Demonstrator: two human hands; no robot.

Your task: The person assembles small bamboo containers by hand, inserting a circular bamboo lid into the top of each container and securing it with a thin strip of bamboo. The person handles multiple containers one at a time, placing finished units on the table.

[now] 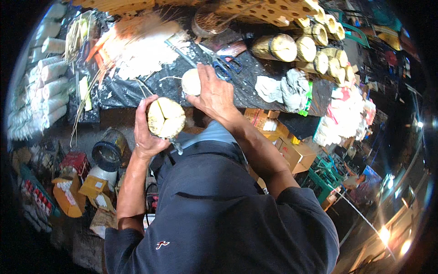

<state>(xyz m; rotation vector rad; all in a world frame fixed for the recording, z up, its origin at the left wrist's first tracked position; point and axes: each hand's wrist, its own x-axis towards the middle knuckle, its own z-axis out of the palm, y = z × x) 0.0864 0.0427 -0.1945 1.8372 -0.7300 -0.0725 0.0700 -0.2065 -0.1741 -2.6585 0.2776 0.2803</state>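
My left hand (145, 137) is wrapped round a thick pale yellow cylinder (167, 119), held just off the table's near edge. Grooves divide its upturned end into three wedges, and a dark grey tail hangs at its lower side. My right hand (216, 95) grips a smaller pale round piece (190, 83) at the edge of the black-covered table (123, 93). A thin light strand sticks out to the left of that piece. Beyond my right fingers lie blue-handled scissors (224, 68).
Several similar yellow cylinders (276, 48) are stacked at the back right, near a crumpled grey cloth (294, 89). Orange and white sheets (137, 43) lie at the back left, with a round bowl (210, 23) behind. White rolls (54, 89) line the far left; cardboard boxes (292, 150) stand below.
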